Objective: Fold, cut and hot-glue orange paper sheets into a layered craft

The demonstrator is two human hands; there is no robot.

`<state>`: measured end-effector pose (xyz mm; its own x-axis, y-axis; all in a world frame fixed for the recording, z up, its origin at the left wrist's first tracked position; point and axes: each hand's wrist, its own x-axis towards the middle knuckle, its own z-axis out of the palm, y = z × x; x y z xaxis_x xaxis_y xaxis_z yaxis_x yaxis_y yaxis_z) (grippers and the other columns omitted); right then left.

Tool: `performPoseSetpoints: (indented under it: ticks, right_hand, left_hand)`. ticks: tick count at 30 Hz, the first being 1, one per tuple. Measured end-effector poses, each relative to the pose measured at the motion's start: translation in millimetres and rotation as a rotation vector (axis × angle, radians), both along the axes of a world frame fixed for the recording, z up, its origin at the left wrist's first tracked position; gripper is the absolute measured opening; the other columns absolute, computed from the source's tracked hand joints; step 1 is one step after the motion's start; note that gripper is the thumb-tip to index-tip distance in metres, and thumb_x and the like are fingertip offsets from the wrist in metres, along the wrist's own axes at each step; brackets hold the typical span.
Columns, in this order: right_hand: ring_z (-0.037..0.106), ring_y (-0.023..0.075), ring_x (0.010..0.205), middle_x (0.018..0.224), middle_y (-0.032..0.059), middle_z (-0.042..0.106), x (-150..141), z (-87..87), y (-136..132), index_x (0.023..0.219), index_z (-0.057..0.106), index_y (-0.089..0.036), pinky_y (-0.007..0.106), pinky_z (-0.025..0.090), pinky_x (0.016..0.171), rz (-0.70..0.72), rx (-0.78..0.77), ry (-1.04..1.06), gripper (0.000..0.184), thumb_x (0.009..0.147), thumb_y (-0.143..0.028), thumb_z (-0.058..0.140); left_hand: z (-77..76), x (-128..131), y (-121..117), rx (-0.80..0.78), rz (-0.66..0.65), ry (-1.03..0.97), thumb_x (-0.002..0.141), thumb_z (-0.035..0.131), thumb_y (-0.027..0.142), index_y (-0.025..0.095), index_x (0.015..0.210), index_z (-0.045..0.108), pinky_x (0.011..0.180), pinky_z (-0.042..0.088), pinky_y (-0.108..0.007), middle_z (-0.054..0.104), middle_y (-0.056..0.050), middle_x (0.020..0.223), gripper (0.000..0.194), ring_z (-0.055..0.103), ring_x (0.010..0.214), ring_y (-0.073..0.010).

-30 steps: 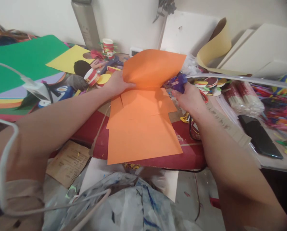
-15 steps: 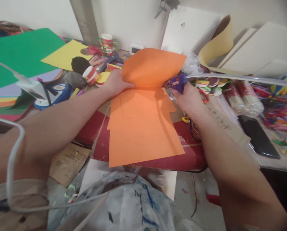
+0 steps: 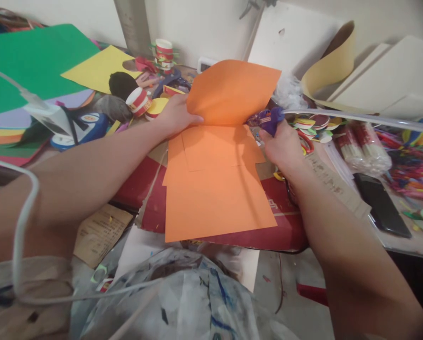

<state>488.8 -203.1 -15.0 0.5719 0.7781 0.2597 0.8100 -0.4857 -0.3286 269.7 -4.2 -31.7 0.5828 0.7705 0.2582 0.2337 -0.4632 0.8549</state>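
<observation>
between the left hand (image 3: 176,115) and the right hand (image 3: 285,145), an orange sheet (image 3: 232,92) is held raised, its lower edge running crosswise, the left end pinched by the former, the right end neared by a purple glue gun (image 3: 272,121) gripped in the latter.

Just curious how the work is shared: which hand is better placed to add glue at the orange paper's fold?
Probably the right hand: it holds the purple glue gun, its front end by the fold. The left hand pinches the orange paper at the other side.
</observation>
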Motion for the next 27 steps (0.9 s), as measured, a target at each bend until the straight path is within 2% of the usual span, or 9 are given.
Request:
performPoseSetpoints:
  ticks: [2,6,12,17,20,23,27]
  right_hand:
    - [0.068,0.0435,0.125,0.128,0.0251,0.072,0.9,0.8,-1.1,0.137,0.063,-0.014,0.055,0.053,0.102,-0.013,-0.015,-0.005,0.045,0.1,-0.039,0.06]
    - [0.068,0.0402,0.125,0.128,0.0215,0.073,-6.2,-1.0,-0.5,0.136,0.064,-0.017,0.053,0.054,0.101,0.059,0.016,0.004,0.041,0.101,-0.038,0.058]
    - [0.069,0.0396,0.123,0.127,0.0198,0.074,-16.5,-5.8,4.8,0.135,0.064,-0.018,0.053,0.053,0.103,0.128,0.037,0.029,0.04,0.099,-0.033,0.058]
    - [0.068,0.0418,0.126,0.129,0.0209,0.073,-9.2,-1.3,0.6,0.134,0.065,-0.018,0.055,0.052,0.103,0.086,0.034,0.013,0.04,0.097,-0.032,0.059]
    - [0.067,0.0428,0.126,0.128,0.0224,0.074,-6.5,4.9,-6.0,0.134,0.066,-0.016,0.055,0.053,0.102,0.028,0.005,0.004,0.041,0.097,-0.033,0.06]
    - [0.068,0.0418,0.125,0.128,0.0209,0.075,-9.2,10.6,-12.0,0.134,0.067,-0.019,0.055,0.053,0.101,0.039,-0.009,0.024,0.041,0.097,-0.035,0.061]
    - [0.068,0.0426,0.125,0.127,0.0203,0.075,-11.8,13.1,-14.9,0.131,0.068,-0.019,0.056,0.053,0.101,0.041,-0.012,0.033,0.04,0.097,-0.039,0.062]
  left_hand:
    - [0.7,-0.1,0.1,-0.006,0.002,0.003,0.066,0.082,0.024,0.023,0.102,0.082,0.099,0.059,-0.036,0.082,-0.001,0.113,0.036,0.073,0.112,-0.0312]
    - [0.8,-0.1,1.9,0.016,-0.008,0.027,0.067,0.082,0.027,0.022,0.104,0.081,0.1,0.058,-0.037,0.082,-0.001,0.115,0.038,0.073,0.114,-0.0317]
    - [-5.3,-0.5,8.3,0.004,-0.043,0.015,0.07,0.082,0.032,0.025,0.105,0.081,0.103,0.059,-0.038,0.081,0.005,0.112,0.035,0.073,0.116,-0.0293]
    - [-9.2,0.4,11.2,-0.027,-0.067,-0.019,0.069,0.085,0.037,0.026,0.108,0.08,0.102,0.061,-0.041,0.081,0.002,0.117,0.041,0.073,0.117,-0.0305]
    - [-6.6,-0.3,9.2,-0.002,-0.065,0.004,0.069,0.085,0.038,0.026,0.109,0.08,0.104,0.059,-0.042,0.081,0.001,0.118,0.043,0.071,0.117,-0.0297]
    - [-1.9,-2.7,6.2,0.011,-0.055,0.011,0.067,0.084,0.037,0.024,0.108,0.08,0.104,0.058,-0.043,0.081,0.0,0.116,0.043,0.071,0.115,-0.0302]
    - [3.1,-6.2,1.3,-0.042,-0.034,0.023,0.062,0.083,0.045,0.029,0.108,0.08,0.106,0.057,-0.045,0.081,0.005,0.116,0.049,0.068,0.118,-0.0316]
